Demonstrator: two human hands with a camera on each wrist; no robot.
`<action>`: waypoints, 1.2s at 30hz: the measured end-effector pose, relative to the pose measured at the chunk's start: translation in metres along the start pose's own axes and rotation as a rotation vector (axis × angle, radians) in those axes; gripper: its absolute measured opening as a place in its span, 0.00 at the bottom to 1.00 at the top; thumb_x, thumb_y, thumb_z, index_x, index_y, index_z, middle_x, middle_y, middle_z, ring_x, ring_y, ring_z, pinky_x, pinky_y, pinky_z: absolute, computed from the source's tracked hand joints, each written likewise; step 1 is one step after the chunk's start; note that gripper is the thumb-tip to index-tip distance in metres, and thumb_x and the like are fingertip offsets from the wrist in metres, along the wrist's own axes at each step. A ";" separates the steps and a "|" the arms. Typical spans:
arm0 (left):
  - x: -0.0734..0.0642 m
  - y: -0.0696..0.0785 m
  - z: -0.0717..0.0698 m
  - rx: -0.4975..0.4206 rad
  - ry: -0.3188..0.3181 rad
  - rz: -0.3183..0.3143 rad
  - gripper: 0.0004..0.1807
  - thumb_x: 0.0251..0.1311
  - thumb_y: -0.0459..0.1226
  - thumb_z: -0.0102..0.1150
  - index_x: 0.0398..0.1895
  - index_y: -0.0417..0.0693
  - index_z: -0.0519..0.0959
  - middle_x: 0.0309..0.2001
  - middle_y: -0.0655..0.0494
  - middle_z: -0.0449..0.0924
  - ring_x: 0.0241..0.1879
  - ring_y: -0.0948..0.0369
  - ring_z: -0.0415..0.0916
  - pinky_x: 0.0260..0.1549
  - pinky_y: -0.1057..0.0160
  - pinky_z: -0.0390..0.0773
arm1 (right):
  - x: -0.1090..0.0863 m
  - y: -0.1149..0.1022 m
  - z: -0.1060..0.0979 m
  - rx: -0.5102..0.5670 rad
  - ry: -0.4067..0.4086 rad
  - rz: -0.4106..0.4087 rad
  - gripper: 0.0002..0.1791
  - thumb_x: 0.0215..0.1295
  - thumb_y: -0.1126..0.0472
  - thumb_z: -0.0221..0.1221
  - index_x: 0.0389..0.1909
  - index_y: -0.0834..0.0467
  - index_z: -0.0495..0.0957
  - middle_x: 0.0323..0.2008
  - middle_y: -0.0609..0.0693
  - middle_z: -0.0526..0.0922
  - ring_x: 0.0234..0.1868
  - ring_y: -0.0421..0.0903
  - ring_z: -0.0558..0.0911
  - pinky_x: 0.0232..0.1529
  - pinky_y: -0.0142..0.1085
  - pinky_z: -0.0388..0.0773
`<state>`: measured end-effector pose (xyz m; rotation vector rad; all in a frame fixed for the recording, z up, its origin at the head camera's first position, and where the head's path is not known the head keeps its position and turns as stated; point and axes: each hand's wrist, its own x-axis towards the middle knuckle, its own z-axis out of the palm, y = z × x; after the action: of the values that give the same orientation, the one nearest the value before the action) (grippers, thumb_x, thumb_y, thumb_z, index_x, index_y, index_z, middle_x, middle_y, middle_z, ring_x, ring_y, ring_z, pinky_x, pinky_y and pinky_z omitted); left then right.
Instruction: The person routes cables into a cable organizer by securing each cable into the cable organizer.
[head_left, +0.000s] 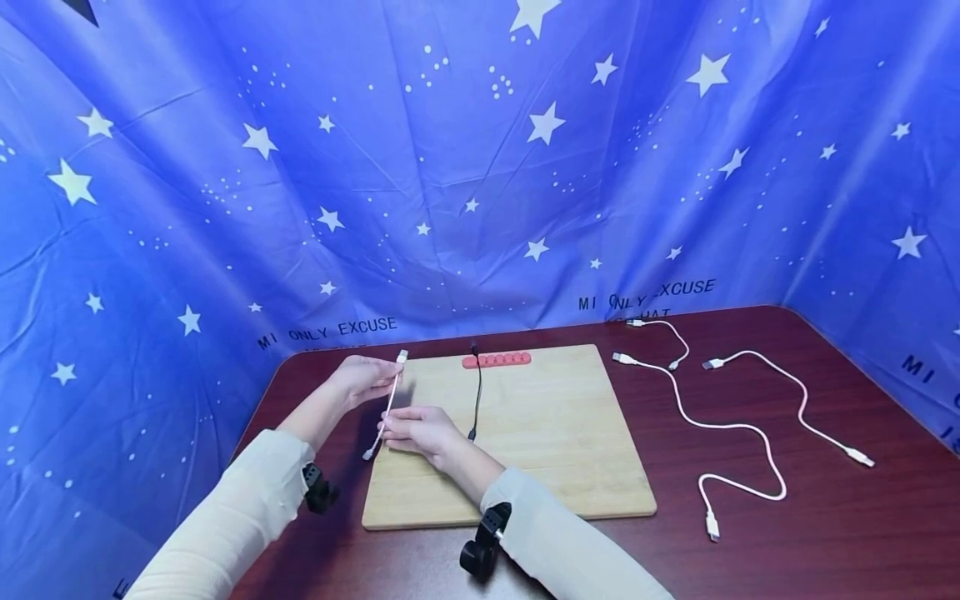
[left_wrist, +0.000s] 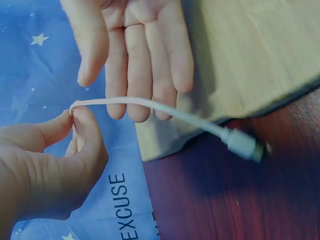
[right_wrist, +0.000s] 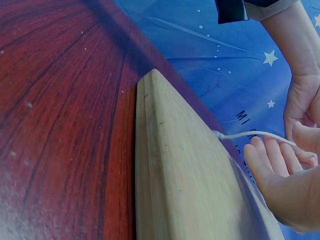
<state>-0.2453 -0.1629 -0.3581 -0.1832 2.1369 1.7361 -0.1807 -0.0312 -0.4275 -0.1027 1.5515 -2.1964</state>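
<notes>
In the head view a short white USB cable (head_left: 392, 396) hangs slantwise over the left edge of the wooden board (head_left: 555, 450). My left hand (head_left: 366, 379) pinches it near its upper plug. Lower down, my right hand (head_left: 422, 433) is at the cable. The left wrist view shows the left hand's (left_wrist: 55, 170) thumb and finger gripping a bend in the white cable, its plug (left_wrist: 242, 145) hanging free at the other side. Across the right hand's (left_wrist: 145, 55) straight fingertips runs the cable, thumb apart from it. The right wrist view shows the right hand's (right_wrist: 290, 190) palm and extended fingers.
A red cable holder strip (head_left: 497, 360) lies at the board's back edge. A black cable (head_left: 479, 392) runs from it down the board. To the right, several white USB cables (head_left: 738, 427) lie on the dark red table (head_left: 870, 533). A blue star-patterned curtain (head_left: 450, 167) stands behind.
</notes>
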 end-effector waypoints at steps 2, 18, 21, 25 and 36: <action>0.001 0.002 0.000 -0.032 -0.003 0.010 0.14 0.65 0.30 0.55 0.51 0.30 0.75 0.22 0.64 0.82 0.27 0.71 0.80 0.38 0.73 0.85 | -0.001 -0.001 -0.002 0.008 -0.003 -0.003 0.20 0.67 0.70 0.55 0.58 0.73 0.71 0.55 0.69 0.79 0.50 0.51 0.84 0.59 0.44 0.81; 0.017 0.004 -0.004 -0.228 -0.047 0.057 0.16 0.61 0.27 0.58 0.52 0.31 0.76 0.27 0.61 0.83 0.33 0.68 0.81 0.40 0.73 0.84 | -0.008 -0.007 -0.013 0.038 -0.005 -0.013 0.19 0.65 0.70 0.57 0.55 0.74 0.73 0.51 0.70 0.81 0.40 0.45 0.86 0.57 0.44 0.82; 0.009 0.011 0.004 -0.235 -0.023 0.030 0.16 0.64 0.25 0.52 0.54 0.31 0.74 0.25 0.62 0.82 0.31 0.70 0.80 0.38 0.75 0.84 | -0.009 -0.006 -0.015 0.047 -0.012 -0.012 0.19 0.64 0.72 0.57 0.55 0.75 0.73 0.45 0.67 0.84 0.36 0.42 0.85 0.55 0.43 0.83; 0.008 0.014 0.007 -0.275 -0.039 0.009 0.19 0.65 0.24 0.50 0.59 0.29 0.69 0.24 0.60 0.82 0.30 0.69 0.80 0.35 0.76 0.84 | -0.011 -0.004 -0.019 0.052 -0.015 -0.014 0.19 0.64 0.73 0.56 0.55 0.76 0.72 0.32 0.53 0.85 0.32 0.40 0.84 0.53 0.44 0.84; 0.018 0.009 0.010 -0.294 -0.059 0.000 0.16 0.65 0.24 0.49 0.56 0.33 0.72 0.24 0.60 0.83 0.31 0.68 0.80 0.41 0.73 0.85 | -0.020 -0.002 -0.037 0.028 -0.012 0.014 0.19 0.62 0.74 0.57 0.54 0.76 0.72 0.31 0.49 0.86 0.33 0.40 0.84 0.53 0.43 0.85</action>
<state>-0.2631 -0.1482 -0.3584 -0.2066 1.8321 2.0236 -0.1749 0.0091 -0.4355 -0.0954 1.5099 -2.2017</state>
